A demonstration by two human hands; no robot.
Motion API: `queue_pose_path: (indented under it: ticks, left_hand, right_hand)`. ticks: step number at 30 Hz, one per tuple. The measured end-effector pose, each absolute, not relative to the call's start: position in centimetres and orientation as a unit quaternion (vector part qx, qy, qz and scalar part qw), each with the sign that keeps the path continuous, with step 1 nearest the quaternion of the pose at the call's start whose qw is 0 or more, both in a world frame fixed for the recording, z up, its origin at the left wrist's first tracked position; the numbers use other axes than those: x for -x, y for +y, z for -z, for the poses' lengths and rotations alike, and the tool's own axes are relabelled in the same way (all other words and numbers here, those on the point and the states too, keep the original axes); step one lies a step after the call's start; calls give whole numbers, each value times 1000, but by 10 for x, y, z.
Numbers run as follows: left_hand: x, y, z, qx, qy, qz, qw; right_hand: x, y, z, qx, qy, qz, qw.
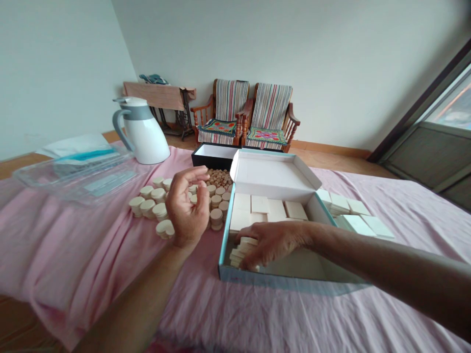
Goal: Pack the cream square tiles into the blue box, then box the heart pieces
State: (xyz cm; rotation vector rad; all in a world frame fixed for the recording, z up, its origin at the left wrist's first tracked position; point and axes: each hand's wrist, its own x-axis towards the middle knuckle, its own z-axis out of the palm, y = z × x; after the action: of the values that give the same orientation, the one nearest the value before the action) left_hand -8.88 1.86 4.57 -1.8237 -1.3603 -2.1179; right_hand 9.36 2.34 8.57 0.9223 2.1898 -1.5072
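An open-lidded pale blue box (283,280) stands on the pink cloth, with several stacks of flat square wooden pieces (277,210) along its far side. Inside its near left corner, my right hand (274,240) is closed around a stack of small wooden pieces (239,255), fingers on the far side and thumb nearer me. Their exact shape is partly hidden by the hand. Left of the box, my left hand (187,208) hovers with curved fingers and thumb apart, nothing between them. Stacks of round wooden discs (147,208) lie around and behind it, with a heart-shaped stack (165,228) in front.
Smaller wooden discs (220,180) are heaped in front of a black box (206,159) with a white inside. More square pieces (355,223) sit right of the blue box. At the left are a white jug (145,137) and clear plastic containers (88,176). Two chairs (231,105) stand beyond.
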Motion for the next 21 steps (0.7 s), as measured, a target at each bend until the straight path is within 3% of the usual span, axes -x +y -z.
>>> queue_pose_path:
  ticks: [10, 17, 21]
  left_hand:
    - [89, 17, -47, 591, -436, 678, 18]
    - [88, 18, -45, 590, -436, 679, 8]
    - [88, 17, -46, 587, -440, 680, 6]
  right_hand:
    - [-97, 14, -86, -411, 752, 496, 140]
    - [-92, 9, -74, -386, 643, 658, 65]
    - [-105, 10, -86, -363, 656, 660, 43]
